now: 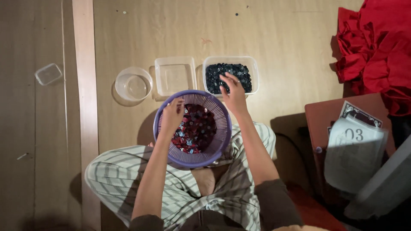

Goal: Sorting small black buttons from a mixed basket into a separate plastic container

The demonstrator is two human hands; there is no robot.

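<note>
Your left hand [172,114] dips curled fingers into the purple basket [222,128] of mixed buttons [195,128]; your right hand [233,92], seemingly pinching loosely, hovers over dark buttons [216,72] in the far tub [254,64].

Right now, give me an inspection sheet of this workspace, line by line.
Surface: wooden floor, a pale strip running down its left part.
Job's things: purple basket of red and mixed buttons on the person's lap; clear rectangular tub of dark buttons; clear square tub and round clear bowl, both apparently unfilled.
Clutter: small clear lid far left; red cloth; papers on a reddish-brown stand.
Hands: left hand in the basket; right hand over the dark buttons; whether the fingers grip anything is unclear.
Cables: nothing seen.
Surroundings: dim room, striped trousers.
</note>
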